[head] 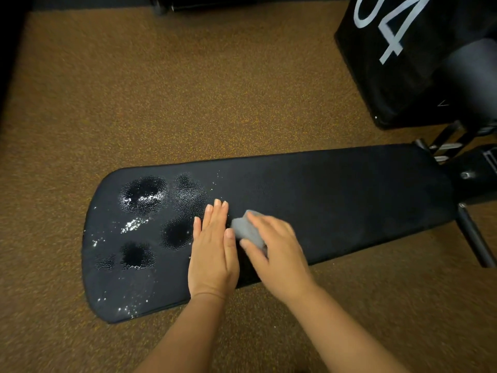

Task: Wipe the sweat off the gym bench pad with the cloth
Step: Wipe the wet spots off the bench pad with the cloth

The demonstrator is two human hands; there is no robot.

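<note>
A long black bench pad [336, 200] lies across the view. Its left end carries several wet sweat patches [145, 195] and scattered droplets. My left hand [213, 249] lies flat on the pad with straight fingers, just right of the wet patches. My right hand [274, 249] grips a small grey cloth [246, 230], bunched under its fingers and thumb, against the pad beside my left hand. The pad to the right of my hands looks dry and matte.
Brown speckled rubber floor [188, 90] surrounds the bench. A black box with white numbers [398, 55] stands at the upper right. The bench's metal frame and a bar [473, 238] stick out at the right end.
</note>
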